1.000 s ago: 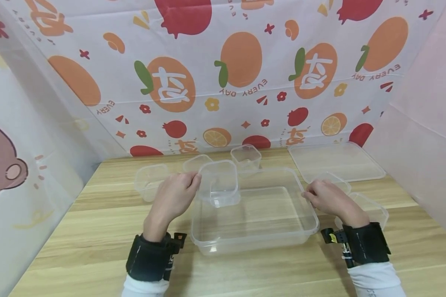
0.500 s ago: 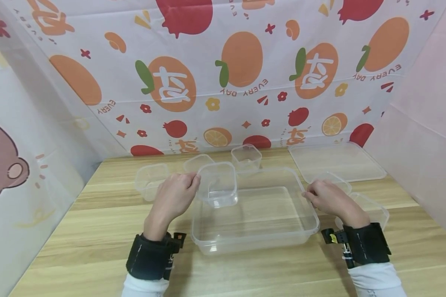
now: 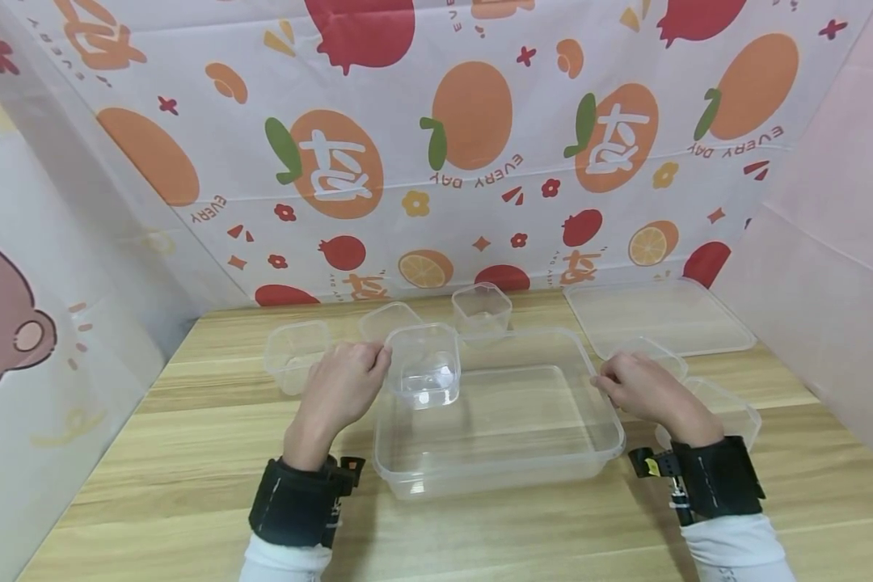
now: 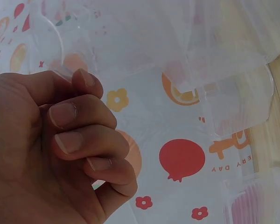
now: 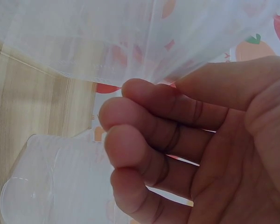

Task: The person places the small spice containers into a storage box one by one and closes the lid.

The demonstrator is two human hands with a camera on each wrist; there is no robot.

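Observation:
My left hand [image 3: 347, 378] pinches the rim of a small clear plastic container [image 3: 429, 368] between thumb and curled index finger. That container hangs over the back left part of a large clear plastic box [image 3: 502, 473], its opening tilted toward me. On the other side my right hand [image 3: 636, 386] pinches the large box's right rim. In the left wrist view the left fingers [image 4: 91, 112] are curled, with the clear container's edge at the thumb. The right wrist view shows the right fingers [image 5: 135, 112] bent below the box's pale wall [image 5: 84, 37].
Behind the box stand small clear containers [image 3: 482, 311] [image 3: 388, 319]. Another container [image 3: 294, 356] is at the left. To the right are more containers [image 3: 723, 408] [image 3: 651, 352] and a large flat lid [image 3: 662, 315]. A patterned cloth [image 3: 473, 218] hangs behind the wooden table [image 3: 189, 477].
The small container in my left hand has tilted so its opening faces more upward, and has shifted slightly left. My right hand keeps its place on the large box's rim.

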